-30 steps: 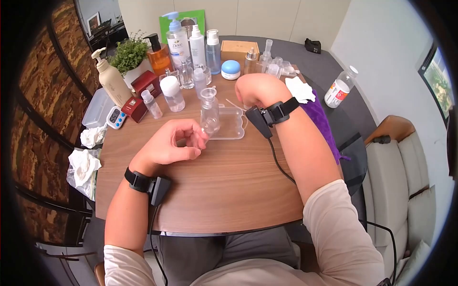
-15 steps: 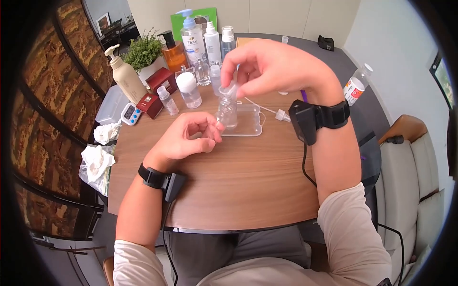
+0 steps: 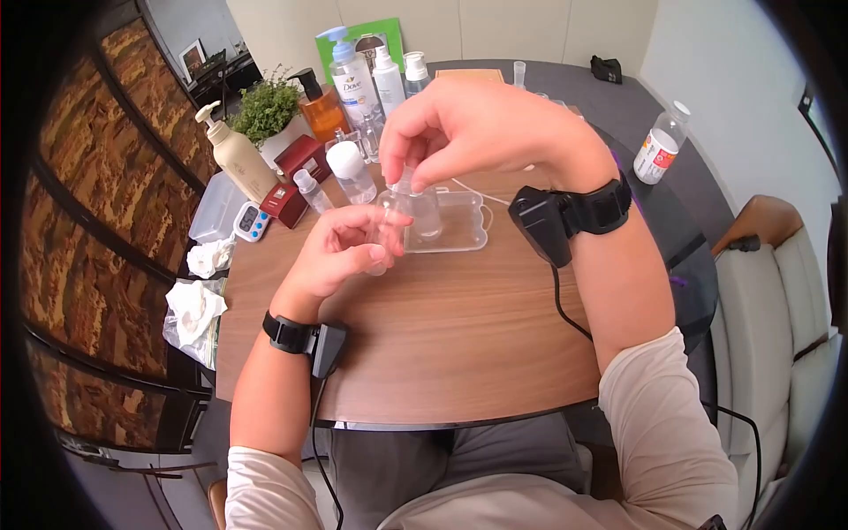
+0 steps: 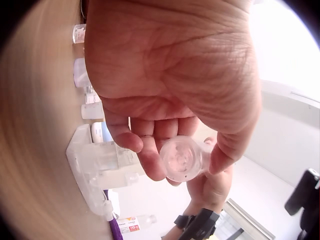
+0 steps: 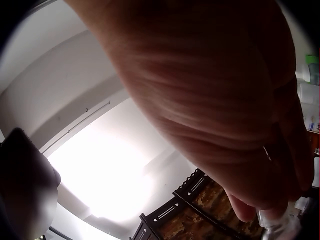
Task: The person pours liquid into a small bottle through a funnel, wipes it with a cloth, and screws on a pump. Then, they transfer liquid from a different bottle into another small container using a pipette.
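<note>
My left hand (image 3: 336, 254) holds a small clear bottle (image 3: 382, 231) just above the table, its fingers and thumb around the sides. In the left wrist view the round base of the bottle (image 4: 181, 159) faces the camera between fingers and thumb. From above, my right hand (image 3: 486, 128) pinches a clear funnel (image 3: 405, 185) at the bottle's top; part of it is hidden by the fingers. Behind the bottle, another clear bottle (image 3: 427, 216) stands over the shallow clear tray (image 3: 464, 234).
A white-capped bottle (image 3: 349, 168) and a small spray bottle (image 3: 311, 190) stand left of the hands, near dark red boxes (image 3: 284, 205) and a timer (image 3: 252, 221). Pump bottles (image 3: 355, 84) and a potted plant (image 3: 268, 115) line the back. A labelled bottle (image 3: 661, 146) stands far right.
My right hand has come in from the right and taken hold of the funnel at the bottle's top. Both hands have shifted slightly left with the bottle in the last half second.
</note>
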{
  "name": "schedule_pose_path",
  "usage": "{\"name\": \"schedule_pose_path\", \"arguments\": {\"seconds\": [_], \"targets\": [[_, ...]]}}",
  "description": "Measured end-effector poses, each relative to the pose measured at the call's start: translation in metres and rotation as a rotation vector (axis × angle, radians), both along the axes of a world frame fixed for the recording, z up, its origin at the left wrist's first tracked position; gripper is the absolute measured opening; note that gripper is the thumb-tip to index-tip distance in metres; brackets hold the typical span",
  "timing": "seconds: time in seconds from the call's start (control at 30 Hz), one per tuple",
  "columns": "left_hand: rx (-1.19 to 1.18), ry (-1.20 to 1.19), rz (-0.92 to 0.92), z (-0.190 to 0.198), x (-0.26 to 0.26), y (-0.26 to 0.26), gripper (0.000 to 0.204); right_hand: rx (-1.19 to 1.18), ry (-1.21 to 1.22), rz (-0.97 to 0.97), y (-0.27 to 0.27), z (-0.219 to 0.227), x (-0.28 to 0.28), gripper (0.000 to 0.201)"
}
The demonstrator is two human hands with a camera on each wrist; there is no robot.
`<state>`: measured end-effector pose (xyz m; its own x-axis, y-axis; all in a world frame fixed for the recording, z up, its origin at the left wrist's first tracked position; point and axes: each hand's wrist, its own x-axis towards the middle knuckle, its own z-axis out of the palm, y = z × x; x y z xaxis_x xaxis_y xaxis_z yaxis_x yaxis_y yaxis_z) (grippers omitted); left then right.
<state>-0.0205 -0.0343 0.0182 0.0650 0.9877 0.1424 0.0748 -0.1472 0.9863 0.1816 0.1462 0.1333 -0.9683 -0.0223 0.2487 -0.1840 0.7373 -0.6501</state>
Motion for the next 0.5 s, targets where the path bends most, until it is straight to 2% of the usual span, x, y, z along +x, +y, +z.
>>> {"name": "schedule_pose_path", "arguments": {"seconds": [0.1, 0.17, 0.23, 0.3, 0.37, 0.4, 0.47, 0.5], "targets": [[0.025, 0.004, 0.035, -0.007, -0.001, 0.002, 0.058, 0.025, -0.012, -0.067, -0.011, 0.005, -0.002, 0.027], [0.048, 0.002, 0.045, -0.008, 0.003, 0.003, 0.06, -0.052, -0.163, -0.278, -0.015, 0.006, -0.005, 0.035], [0.074, -0.002, 0.059, -0.01, 0.004, 0.004, 0.061, 0.028, -0.091, -0.241, -0.014, 0.004, -0.002, 0.034], [0.115, -0.013, 0.043, -0.013, -0.001, 0.004, 0.052, 0.115, -0.019, -0.196, -0.008, -0.001, -0.002, 0.033], [0.12, -0.019, 0.044, -0.009, 0.0, 0.004, 0.052, 0.154, 0.222, -0.056, -0.003, -0.006, -0.005, 0.039], [0.114, -0.029, 0.041, -0.009, 0.001, 0.003, 0.051, 0.155, 0.223, -0.055, 0.0, -0.007, -0.005, 0.039], [0.109, -0.025, 0.029, -0.008, 0.003, 0.003, 0.051, 0.156, 0.034, -0.133, -0.007, 0.002, -0.002, 0.041], [0.103, -0.021, 0.016, -0.008, 0.004, 0.003, 0.051, 0.148, 0.032, -0.136, -0.009, 0.004, 0.0, 0.041]]}}
